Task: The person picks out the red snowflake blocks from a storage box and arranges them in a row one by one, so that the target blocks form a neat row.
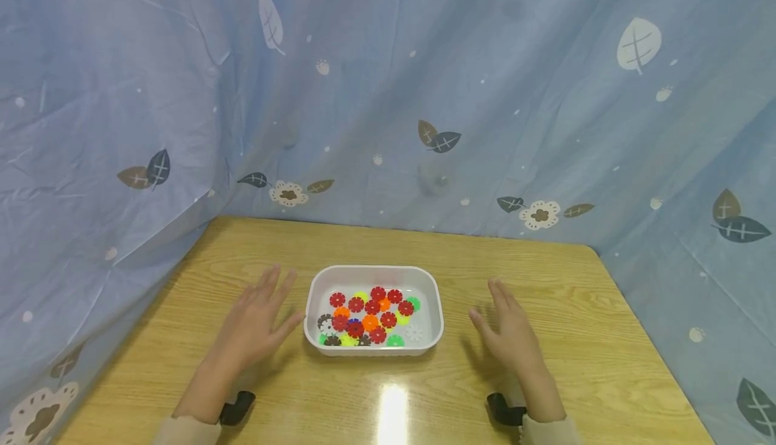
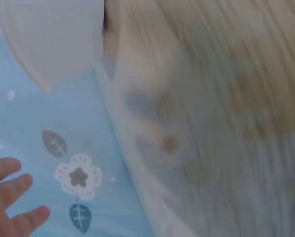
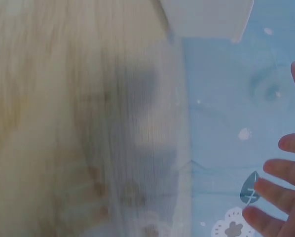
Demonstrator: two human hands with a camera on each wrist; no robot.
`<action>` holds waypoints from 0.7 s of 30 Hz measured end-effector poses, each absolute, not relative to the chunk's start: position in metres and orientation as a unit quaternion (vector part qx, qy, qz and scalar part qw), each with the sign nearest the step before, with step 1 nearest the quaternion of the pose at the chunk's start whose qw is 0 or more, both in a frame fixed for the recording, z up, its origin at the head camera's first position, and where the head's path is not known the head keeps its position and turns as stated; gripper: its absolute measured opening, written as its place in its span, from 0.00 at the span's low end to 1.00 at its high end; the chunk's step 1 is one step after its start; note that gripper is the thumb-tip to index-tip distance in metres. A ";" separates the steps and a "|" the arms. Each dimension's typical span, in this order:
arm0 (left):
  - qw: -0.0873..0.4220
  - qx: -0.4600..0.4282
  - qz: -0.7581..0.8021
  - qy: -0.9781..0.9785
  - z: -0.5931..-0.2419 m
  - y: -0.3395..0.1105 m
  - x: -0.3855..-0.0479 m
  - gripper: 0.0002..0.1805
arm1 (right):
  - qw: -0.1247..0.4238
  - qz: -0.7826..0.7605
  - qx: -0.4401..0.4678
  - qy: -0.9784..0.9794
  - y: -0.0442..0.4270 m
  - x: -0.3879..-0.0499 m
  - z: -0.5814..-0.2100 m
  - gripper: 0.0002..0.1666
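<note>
The tray is sitting on the worktop between the two hands, holding a loose pile of discs, red, orange, yellow, green, white, dark and blue, several overlapping. Its near wall is hiding the lower edges of the closest ones. The left hand is spreading its fingers and holding nothing, its thumb tip lying just beside the tray's left side; whether it is touching, I cannot tell. The right hand is also opening wide, empty, apart from the tray's right side. Black mounts are jutting inward at both wrists, near the pale sleeves. A glare is whitening the near worktop, and a blue patterned cloth is hanging behind and along the sides.
</note>
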State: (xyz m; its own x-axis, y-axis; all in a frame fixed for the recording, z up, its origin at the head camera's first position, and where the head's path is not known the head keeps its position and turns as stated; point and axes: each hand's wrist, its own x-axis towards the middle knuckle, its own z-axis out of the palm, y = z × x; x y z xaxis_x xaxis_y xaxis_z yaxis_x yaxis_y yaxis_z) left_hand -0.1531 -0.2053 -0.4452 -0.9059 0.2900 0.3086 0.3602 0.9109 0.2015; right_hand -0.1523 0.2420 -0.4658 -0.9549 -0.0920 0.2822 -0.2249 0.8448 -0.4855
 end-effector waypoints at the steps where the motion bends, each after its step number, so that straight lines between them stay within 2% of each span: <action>1: 0.140 -0.174 -0.136 -0.965 -0.446 -0.204 -0.154 0.40 | 0.128 0.281 0.088 -0.947 0.241 -0.152 -0.466 0.43; 4: 0.136 -0.187 -0.167 -0.958 -0.448 -0.198 -0.155 0.39 | 0.138 0.327 0.107 -0.929 0.235 -0.152 -0.466 0.40; 11: 0.087 -0.194 -0.266 -0.940 -0.451 -0.186 -0.154 0.36 | 0.129 0.416 0.128 -0.891 0.217 -0.152 -0.466 0.34; 21: 0.069 -0.235 -0.355 -0.902 -0.462 -0.180 -0.160 0.32 | 0.122 0.522 0.158 -0.829 0.201 -0.154 -0.467 0.29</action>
State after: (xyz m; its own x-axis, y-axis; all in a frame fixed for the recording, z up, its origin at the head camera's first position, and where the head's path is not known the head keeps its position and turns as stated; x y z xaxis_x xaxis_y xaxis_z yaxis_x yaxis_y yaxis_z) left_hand -0.1604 -0.1796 -0.4625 -0.8799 0.3749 0.2918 0.4733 0.6380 0.6074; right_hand -0.1542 0.2012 -0.4675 -0.9202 -0.1346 0.3677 -0.3898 0.4045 -0.8273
